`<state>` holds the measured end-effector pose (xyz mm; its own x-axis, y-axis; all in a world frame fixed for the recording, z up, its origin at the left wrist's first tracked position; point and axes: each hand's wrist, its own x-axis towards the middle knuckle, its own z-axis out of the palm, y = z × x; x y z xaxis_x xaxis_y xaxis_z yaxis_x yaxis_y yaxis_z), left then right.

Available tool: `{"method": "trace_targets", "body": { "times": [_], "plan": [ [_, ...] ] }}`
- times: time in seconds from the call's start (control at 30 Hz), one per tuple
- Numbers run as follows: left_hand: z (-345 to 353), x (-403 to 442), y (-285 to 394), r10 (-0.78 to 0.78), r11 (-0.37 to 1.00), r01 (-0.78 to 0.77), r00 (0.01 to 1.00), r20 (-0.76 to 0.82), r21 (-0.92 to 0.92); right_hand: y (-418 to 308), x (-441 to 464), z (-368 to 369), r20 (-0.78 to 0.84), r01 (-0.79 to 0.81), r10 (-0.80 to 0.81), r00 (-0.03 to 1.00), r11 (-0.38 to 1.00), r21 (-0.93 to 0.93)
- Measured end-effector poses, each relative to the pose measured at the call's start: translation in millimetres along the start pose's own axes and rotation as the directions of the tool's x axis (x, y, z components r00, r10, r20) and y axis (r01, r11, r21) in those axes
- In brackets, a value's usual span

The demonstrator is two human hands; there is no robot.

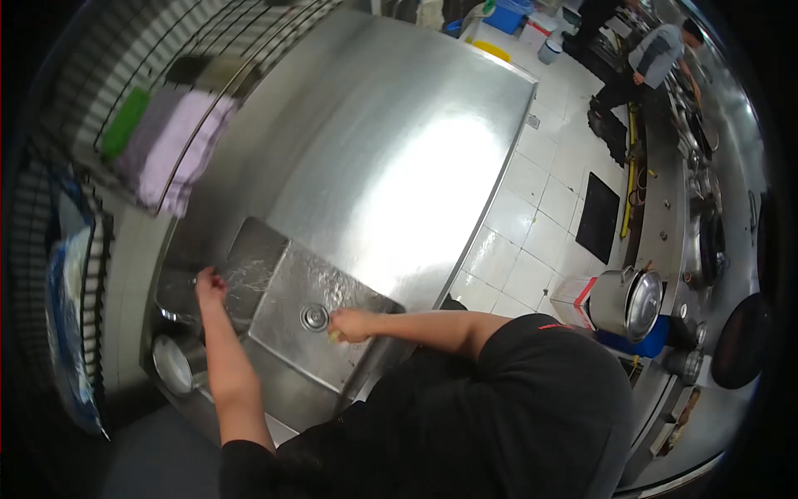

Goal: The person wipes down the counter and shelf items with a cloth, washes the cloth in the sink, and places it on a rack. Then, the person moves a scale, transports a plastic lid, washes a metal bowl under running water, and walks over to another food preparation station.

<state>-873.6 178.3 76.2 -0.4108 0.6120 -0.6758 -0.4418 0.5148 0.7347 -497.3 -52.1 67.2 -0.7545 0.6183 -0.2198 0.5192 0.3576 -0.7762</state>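
Observation:
A stainless steel sink (278,341) lies below me, with a round drain (315,318) in its floor. My right hand (353,325) is low in the basin, just right of the drain. Its fingers are closed around a small yellowish-green piece (335,336), mostly hidden by them. Over the sink's far left side is my left hand (211,286), its fingers curled. A small shiny bit shows at its fingertips, too small to name. Streaks of water (249,274) spread over the metal to its right. Wet, rippled reflections show beyond the drain.
A metal pot (176,364) stands left of the sink. The steel counter (332,125) stretches ahead. Wire racks hold a lilac cloth (183,141) at upper left. A lidded pot (625,304) stands to the right, and another person (657,58) is at the far right.

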Motion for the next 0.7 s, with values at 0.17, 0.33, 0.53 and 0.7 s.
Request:
{"method": "trace_targets", "body": {
  "times": [0.17, 0.33, 0.53, 0.7],
  "plan": [
    [39, -45, 67, -0.322, 0.92, 0.313, 0.947, 0.0, -0.236, 22, -47, -37, -0.141, 0.262, -0.256, 0.956, 0.965, 0.025],
    [59, -125, -28, 0.08, 0.994, -0.07, 0.989, 0.126, -0.079, 57, -131, -159, -0.116, 0.277, -0.269, 0.956, 0.699, 0.659],
    [-82, -179, -218, -0.232, 0.216, -0.026, 0.97, 0.077, 0.976, 238, -368, -276, -0.138, 0.04, 0.184, 0.973, 0.453, 0.89],
    [-109, -246, -238, -0.099, -0.341, -0.235, 0.972, 0.214, 0.91, 403, -533, -271, -0.651, -0.922, 0.749, 0.124, 0.33, 0.205]
  ]
}}
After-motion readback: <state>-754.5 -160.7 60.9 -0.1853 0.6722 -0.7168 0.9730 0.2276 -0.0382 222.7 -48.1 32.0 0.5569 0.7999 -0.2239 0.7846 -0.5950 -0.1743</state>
